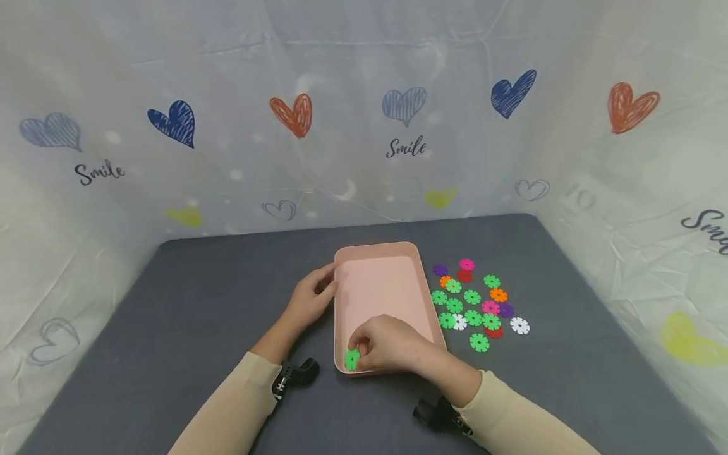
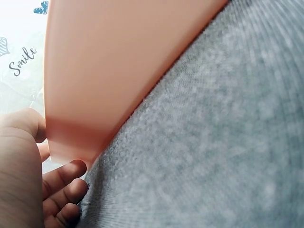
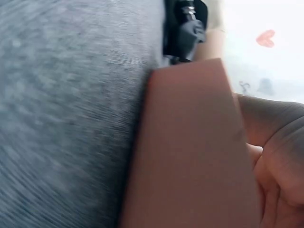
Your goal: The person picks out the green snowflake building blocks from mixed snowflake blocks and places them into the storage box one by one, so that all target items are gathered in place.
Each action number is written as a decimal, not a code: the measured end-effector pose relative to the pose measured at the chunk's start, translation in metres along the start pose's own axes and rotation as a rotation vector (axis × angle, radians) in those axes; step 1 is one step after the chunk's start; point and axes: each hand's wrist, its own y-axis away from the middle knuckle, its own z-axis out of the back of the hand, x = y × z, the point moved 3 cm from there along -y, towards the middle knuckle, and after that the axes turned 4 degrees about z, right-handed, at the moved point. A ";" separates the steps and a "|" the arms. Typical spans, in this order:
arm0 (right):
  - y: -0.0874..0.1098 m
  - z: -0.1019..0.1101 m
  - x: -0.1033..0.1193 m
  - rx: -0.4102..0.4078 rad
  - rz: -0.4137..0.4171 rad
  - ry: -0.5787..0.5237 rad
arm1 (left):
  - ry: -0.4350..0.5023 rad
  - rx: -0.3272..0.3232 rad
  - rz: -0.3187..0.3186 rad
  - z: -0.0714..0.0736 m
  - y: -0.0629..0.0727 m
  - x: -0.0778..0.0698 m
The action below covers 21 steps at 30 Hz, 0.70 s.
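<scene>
My right hand [image 1: 392, 344] pinches a green notched plastic disc [image 1: 352, 359] between thumb and fingers, at the near left corner inside the pink tray [image 1: 421, 278]. The disc is tilted up on edge. At the tray's left side, my left hand [image 1: 311, 296] holds the wall. In the left wrist view, its thumb reaches over the rim of the tray [image 2: 109, 61] while the curled lower fingers [image 2: 73, 168] lie against the outside. The right wrist view shows the tray's near wall [image 3: 190, 147] in front of part of my right hand [image 3: 280, 161]; the disc is hidden there.
Right of the tray lies a loose spread of similar discs: several green [image 1: 479, 342], plus orange [image 1: 498, 295], pink [image 1: 467, 265], purple [image 1: 440, 270], red [image 1: 464, 276] and white [image 1: 520, 325]. Some overlap. A dark cloth covers the table [image 1: 227, 284], and a printed curtain [image 1: 341, 170] hangs behind.
</scene>
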 end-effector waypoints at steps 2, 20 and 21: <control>0.000 -0.004 -0.001 0.017 -0.019 -0.001 | -0.006 0.000 0.005 0.000 0.000 0.001; 0.015 0.053 -0.003 -0.030 -0.014 -0.049 | -0.006 -0.006 -0.031 0.000 0.000 0.000; 0.019 0.063 -0.005 -0.054 -0.013 -0.061 | -0.008 -0.005 -0.037 0.000 0.000 0.000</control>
